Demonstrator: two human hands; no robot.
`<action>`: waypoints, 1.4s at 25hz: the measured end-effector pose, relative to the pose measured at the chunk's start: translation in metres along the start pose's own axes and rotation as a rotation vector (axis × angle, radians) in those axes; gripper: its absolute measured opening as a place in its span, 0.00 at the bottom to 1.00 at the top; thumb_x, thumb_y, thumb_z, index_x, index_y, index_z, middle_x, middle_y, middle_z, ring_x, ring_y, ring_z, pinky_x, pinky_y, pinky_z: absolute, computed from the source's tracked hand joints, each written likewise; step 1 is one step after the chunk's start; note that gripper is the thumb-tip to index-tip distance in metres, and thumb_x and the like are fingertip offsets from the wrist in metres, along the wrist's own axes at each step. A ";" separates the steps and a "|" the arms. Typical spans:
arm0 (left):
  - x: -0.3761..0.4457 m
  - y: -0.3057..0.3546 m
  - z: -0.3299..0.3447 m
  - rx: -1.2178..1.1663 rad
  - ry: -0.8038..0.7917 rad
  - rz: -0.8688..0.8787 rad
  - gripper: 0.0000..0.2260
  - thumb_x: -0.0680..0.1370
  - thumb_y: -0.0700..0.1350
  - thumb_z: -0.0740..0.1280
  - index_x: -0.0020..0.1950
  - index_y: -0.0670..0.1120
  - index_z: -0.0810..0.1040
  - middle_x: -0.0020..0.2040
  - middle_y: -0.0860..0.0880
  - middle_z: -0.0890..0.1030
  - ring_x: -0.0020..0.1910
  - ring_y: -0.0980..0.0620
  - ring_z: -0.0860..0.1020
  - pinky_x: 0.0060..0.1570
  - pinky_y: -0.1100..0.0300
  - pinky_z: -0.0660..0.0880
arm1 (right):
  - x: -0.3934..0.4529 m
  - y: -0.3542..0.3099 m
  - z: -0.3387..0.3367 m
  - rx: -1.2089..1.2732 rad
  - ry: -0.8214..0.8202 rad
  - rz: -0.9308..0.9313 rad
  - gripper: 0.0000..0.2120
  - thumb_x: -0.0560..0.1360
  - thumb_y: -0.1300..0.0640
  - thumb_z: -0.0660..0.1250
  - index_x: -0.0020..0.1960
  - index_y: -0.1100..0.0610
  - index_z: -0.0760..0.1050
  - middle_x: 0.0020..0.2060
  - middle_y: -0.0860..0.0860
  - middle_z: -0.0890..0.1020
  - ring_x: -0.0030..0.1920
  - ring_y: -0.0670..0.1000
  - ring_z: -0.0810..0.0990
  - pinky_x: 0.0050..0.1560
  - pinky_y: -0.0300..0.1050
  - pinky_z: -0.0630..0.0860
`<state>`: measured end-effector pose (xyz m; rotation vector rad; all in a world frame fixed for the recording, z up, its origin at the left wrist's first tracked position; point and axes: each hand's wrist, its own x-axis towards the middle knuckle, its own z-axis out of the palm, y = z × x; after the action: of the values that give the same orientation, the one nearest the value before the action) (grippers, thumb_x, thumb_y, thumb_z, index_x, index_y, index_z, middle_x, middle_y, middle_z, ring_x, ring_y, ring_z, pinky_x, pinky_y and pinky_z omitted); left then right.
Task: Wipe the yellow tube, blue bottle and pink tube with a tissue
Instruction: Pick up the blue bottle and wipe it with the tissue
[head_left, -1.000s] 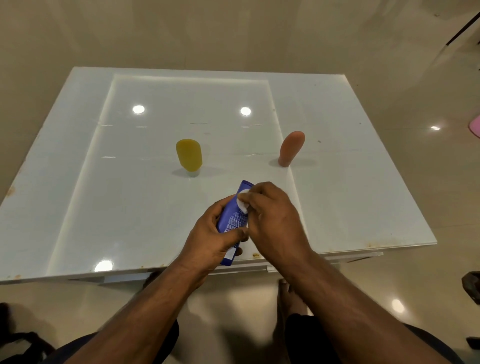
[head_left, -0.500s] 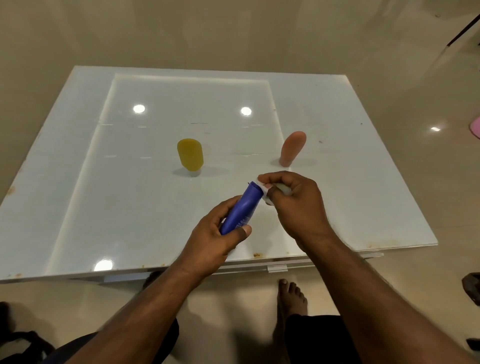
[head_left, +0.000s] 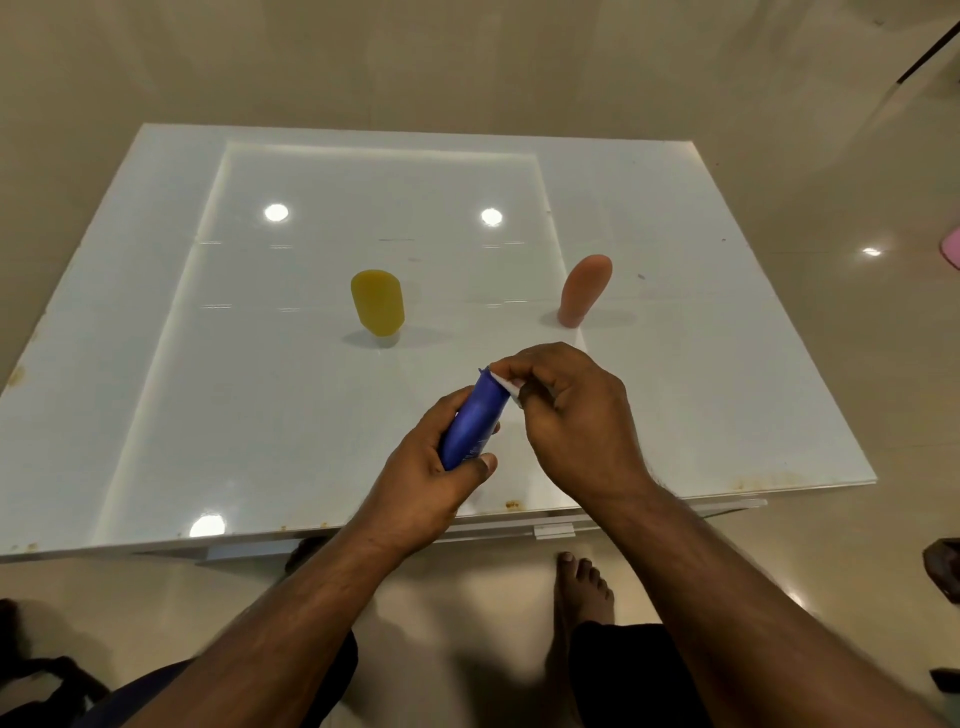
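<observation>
At centre frame the left hand (head_left: 431, 467) grips the blue bottle (head_left: 475, 421) tilted up, so the right hand (head_left: 566, 410) can rub its top with the pinched tissue (head_left: 511, 387).

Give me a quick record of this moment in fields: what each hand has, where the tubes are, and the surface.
left hand: grips blue bottle, tilted, above the table
right hand: pinches tissue against the bottle's far end
yellow tube: standing on table, untouched
pink tube: standing on table, right of yellow tube
surface: glossy white table
</observation>
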<state>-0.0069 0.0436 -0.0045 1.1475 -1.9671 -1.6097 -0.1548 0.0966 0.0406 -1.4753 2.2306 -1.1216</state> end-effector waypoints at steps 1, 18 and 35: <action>0.000 0.000 0.000 -0.004 -0.008 -0.005 0.28 0.77 0.43 0.72 0.75 0.54 0.66 0.64 0.54 0.78 0.58 0.55 0.79 0.51 0.72 0.73 | -0.001 -0.002 -0.001 -0.010 0.008 -0.056 0.13 0.74 0.68 0.65 0.52 0.55 0.81 0.48 0.48 0.82 0.48 0.43 0.77 0.54 0.30 0.69; 0.007 -0.009 -0.007 0.039 0.077 0.014 0.29 0.77 0.44 0.72 0.73 0.59 0.65 0.67 0.53 0.76 0.61 0.50 0.78 0.52 0.69 0.73 | -0.003 -0.004 -0.008 0.247 -0.249 0.044 0.18 0.80 0.61 0.59 0.68 0.51 0.71 0.66 0.45 0.74 0.66 0.41 0.70 0.67 0.39 0.65; 0.000 -0.002 -0.002 0.064 0.008 0.027 0.29 0.77 0.43 0.72 0.75 0.55 0.66 0.65 0.54 0.78 0.60 0.53 0.78 0.59 0.62 0.75 | -0.002 -0.005 -0.004 -0.006 0.067 -0.144 0.14 0.71 0.71 0.67 0.53 0.58 0.81 0.48 0.52 0.82 0.49 0.43 0.76 0.57 0.23 0.66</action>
<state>-0.0049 0.0418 -0.0059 1.1436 -2.0345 -1.5368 -0.1533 0.0995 0.0464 -1.6468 2.2029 -1.2252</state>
